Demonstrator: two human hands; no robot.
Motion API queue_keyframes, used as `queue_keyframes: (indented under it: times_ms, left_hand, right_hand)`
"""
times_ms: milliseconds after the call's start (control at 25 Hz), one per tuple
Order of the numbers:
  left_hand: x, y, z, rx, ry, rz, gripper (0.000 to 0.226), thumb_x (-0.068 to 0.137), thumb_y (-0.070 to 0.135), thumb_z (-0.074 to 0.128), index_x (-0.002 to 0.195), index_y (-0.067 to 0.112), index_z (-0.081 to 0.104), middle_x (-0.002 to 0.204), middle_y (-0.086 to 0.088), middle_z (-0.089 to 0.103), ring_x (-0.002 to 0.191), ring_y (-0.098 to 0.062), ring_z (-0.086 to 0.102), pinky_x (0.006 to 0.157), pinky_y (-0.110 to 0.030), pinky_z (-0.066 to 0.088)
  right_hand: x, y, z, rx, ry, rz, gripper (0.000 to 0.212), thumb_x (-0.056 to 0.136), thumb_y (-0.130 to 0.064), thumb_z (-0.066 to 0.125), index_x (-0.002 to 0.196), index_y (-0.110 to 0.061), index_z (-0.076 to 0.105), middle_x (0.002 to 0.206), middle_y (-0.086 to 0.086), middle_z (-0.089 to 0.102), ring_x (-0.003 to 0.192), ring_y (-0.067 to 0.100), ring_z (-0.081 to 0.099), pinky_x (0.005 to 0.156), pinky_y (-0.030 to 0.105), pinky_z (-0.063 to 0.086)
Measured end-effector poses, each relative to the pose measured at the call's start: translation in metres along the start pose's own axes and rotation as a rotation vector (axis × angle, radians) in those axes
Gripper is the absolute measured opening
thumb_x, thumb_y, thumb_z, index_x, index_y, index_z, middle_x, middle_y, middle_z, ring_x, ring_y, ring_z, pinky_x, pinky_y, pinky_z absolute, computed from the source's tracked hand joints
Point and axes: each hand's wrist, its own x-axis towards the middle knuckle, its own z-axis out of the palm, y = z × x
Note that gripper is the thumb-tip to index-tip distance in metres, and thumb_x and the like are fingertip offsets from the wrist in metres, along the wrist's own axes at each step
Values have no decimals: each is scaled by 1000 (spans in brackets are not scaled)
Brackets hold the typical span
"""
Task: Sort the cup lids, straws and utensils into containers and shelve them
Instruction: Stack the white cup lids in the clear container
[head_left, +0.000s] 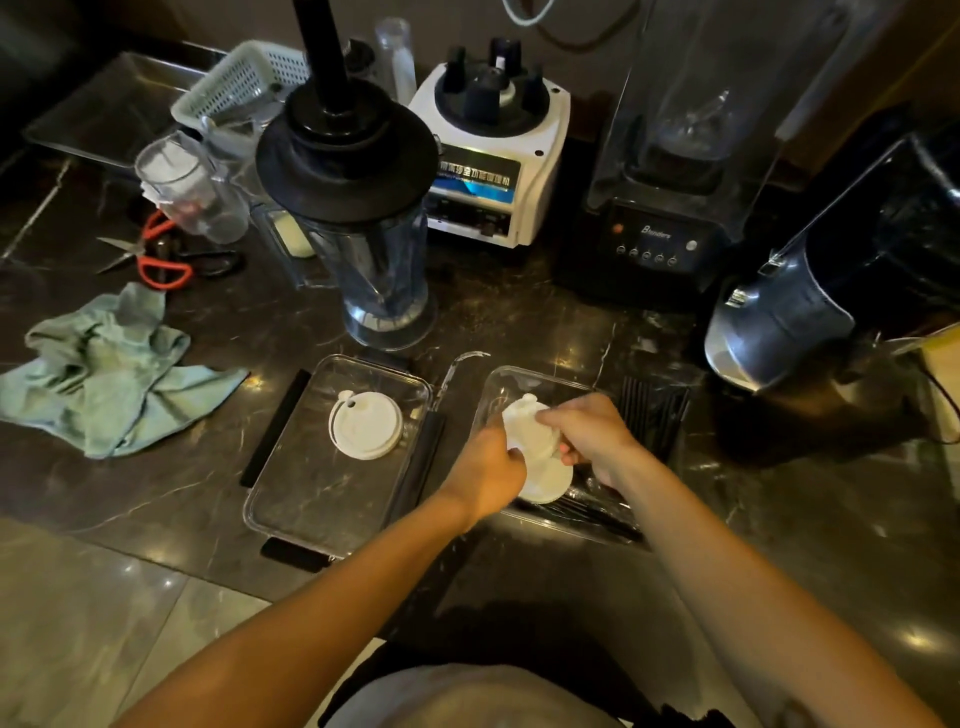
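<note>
White round plastic cup lids (540, 457) are gripped by both closed hands, left hand (485, 475) and right hand (589, 434), over the right clear rectangular container (498, 387); one lid (366, 425) lies in the left container (291, 499).

Glossy dark stone counter (519, 322), clear plastic container (291, 499), crumpled cloth (104, 374).

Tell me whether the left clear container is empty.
Not empty. The left container holds one white cup lid lying flat; the rest of its floor is bare.
</note>
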Motion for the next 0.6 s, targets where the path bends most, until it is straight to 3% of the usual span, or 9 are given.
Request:
queue_keyframes:
  times_ms: [120, 240, 360, 600]
  left_hand:
    - [1, -3, 2, 82, 88, 38, 59, 95, -1, 51, 151, 17, 40, 131, -5, 61, 116, -17, 60, 96, -25, 49]
    - [-2, -1, 3, 209, 66, 23, 48, 99, 6, 52, 146, 10, 43, 123, -6, 63, 112, -21, 62, 87, -20, 45]
    - [-1, -1, 8, 295, -32, -51, 37, 102, 13, 51, 137, -2, 50, 124, -18, 66, 112, -30, 66, 82, -26, 53]
    - [7, -6, 15, 265, -17, -136, 30, 101, 11, 51, 127, -2, 57, 114, -15, 69, 100, -27, 67, 74, -29, 56]
  right_hand:
    - [-6, 2, -19, 120, -38, -28, 18, 92, -11, 73, 105, 1, 69, 69, 13, 62, 44, 12, 54, 41, 24, 47]
    - [-17, 12, -36, -23, -111, -58, 11, 96, -13, 69, 105, -6, 70, 71, 10, 62, 50, 12, 56, 45, 24, 49]
    - [-25, 27, -38, -192, -138, -64, 9, 99, -16, 65, 108, -13, 66, 78, 10, 65, 59, 15, 60, 49, 25, 52]
    - [-28, 35, -40, -226, -109, -81, 14, 99, -16, 61, 111, -12, 66, 86, 11, 68, 63, 16, 63, 51, 26, 55]
